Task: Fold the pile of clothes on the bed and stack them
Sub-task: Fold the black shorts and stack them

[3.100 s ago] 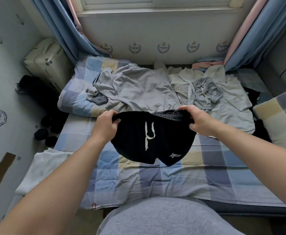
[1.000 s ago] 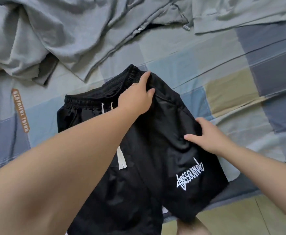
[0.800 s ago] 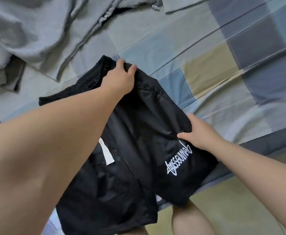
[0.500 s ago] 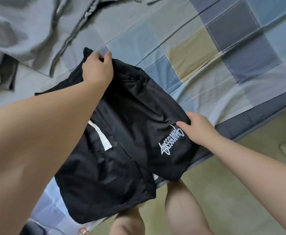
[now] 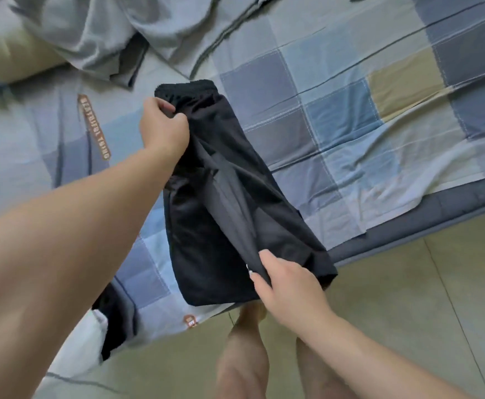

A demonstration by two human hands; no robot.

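**Black shorts folded lengthwise at the bed's edge**

The black shorts (image 5: 221, 197) lie on the checked bed (image 5: 336, 116), doubled into a long narrow strip. Their long axis runs from about 11 o'clock to 5 o'clock. The elastic waistband points to 11 o'clock, toward the middle of the bed, and the leg hems point to 5 o'clock, where they reach over the mattress edge above the tiled floor (image 5: 408, 312).

The left hand (image 5: 163, 128) is at the 9 o'clock side of the strip, just below the waistband. Its grip is narrow, with thumb and fingers pinching the fabric's edge. The right hand (image 5: 287, 283) is at the hem end, and its grip is also closed on cloth, the fingertips holding a raised fold of the upper layer.

A heap of grey clothes (image 5: 106, 33) sits toward 11 o'clock of the shorts, well apart from them. A brown printed label (image 5: 94, 126) shows on the sheet at 9 o'clock, near the left hand.
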